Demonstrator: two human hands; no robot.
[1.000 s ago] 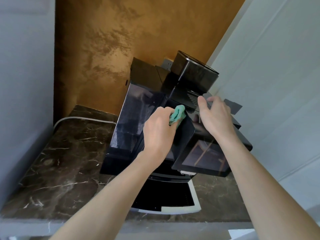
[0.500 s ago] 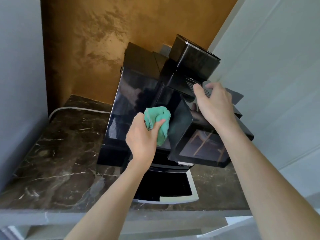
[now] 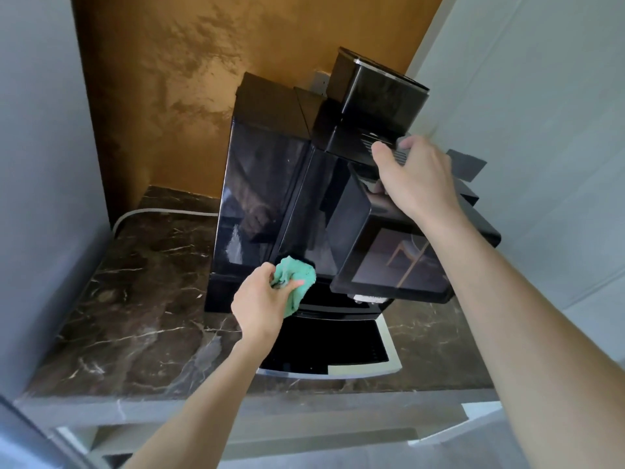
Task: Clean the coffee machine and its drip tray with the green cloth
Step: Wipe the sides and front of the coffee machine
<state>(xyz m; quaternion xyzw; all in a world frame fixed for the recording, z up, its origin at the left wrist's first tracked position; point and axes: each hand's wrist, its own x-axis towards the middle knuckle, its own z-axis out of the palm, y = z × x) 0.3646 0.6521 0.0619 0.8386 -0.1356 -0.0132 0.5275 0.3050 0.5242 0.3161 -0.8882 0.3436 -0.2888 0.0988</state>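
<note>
Countertop (image 3: 135,299) of dark veined marble fills the lower left of the frame in the head view, with one white cable (image 3: 152,213) curving along its back edge below the ochre wall (image 3: 203,79). One black coffee machine (image 3: 270,198) stands at centre, a dark hopper (image 3: 378,89) on top at upper right and a wall socket (image 3: 319,79) showing just behind it. The jutting screen panel (image 3: 389,265) overhangs the front and hides the spout area from above. One drip tray (image 3: 385,353) with a pale rim sits at the machine's foot, lower centre, partly covered by the left forearm.

The left hand (image 3: 260,306) pinches the one green cloth (image 3: 294,275), bunched between thumb and curled fingers, against the bottom edge of the machine's front, just above the tray. The right hand (image 3: 416,177) holds the machine's top, thumb laid on the grille and fingers bent over the far edge.

Half a second ago the cloth was higher, at mid-height beside the screen panel; it has come down to the lower edge. The right hand has kept its place. Two hands in all.
</note>
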